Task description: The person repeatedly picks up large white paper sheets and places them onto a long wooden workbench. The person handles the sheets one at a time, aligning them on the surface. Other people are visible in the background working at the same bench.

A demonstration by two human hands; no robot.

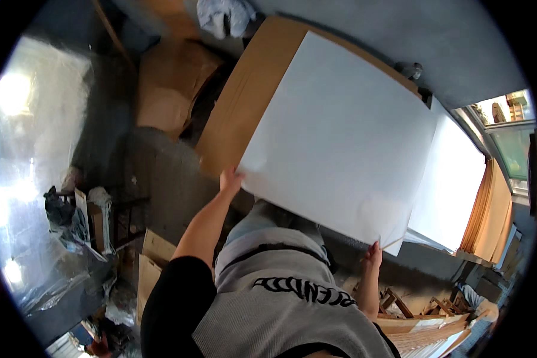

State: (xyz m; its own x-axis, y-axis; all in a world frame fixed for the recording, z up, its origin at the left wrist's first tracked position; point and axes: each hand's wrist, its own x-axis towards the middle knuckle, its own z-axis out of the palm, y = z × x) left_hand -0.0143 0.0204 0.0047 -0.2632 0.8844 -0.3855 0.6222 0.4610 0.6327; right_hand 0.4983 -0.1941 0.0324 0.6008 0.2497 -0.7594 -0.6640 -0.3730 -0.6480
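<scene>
White sheet (pixel 340 131) lies over brown cardboard (pixel 244 101), its near edge toward the person. The left hand (pixel 231 179) grips the near left corner; the right hand (pixel 373 255), by the near right corner, appears closed on a thin stick (pixel 392 243). Even, light support at both corners should limit flexing.

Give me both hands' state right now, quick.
Left hand: closed on the white sheet at its corner.
Right hand: closed, holding a thin stick.
</scene>
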